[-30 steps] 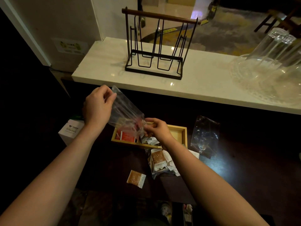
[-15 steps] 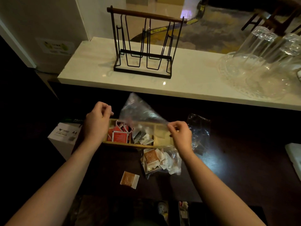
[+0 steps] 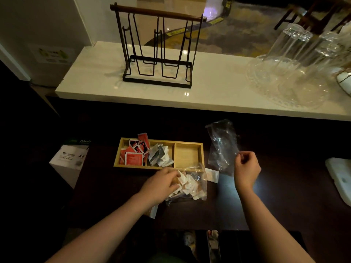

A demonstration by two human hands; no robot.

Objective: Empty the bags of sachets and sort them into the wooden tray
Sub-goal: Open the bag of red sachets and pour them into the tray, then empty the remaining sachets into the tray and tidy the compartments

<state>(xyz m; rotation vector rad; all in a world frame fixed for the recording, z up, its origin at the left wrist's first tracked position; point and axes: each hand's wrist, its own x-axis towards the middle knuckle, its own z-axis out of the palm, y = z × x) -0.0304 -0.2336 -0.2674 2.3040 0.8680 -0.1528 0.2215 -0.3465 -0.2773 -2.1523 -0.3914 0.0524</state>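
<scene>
3 compartments divide the wooden tray (image 3: 159, 153) on the dark desk (image 3: 284, 186): red sachets (image 3: 133, 153) fill the left, white sachets (image 3: 159, 156) the middle, the right is bare. The left hand (image 3: 161, 184) rests on the full bag (image 3: 190, 184) touching the tray's near rim; its grip is hidden. The right hand (image 3: 247, 168) pinches an empty bag (image 3: 222, 147) beside the tray. The box (image 3: 71, 158) at left reads "A4"; sachet print is illegible.

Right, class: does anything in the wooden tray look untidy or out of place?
Yes. In the wooden tray, the red sachets in the left compartment are heaped unevenly, and one pokes up over the back rim. The right compartment is empty.
</scene>
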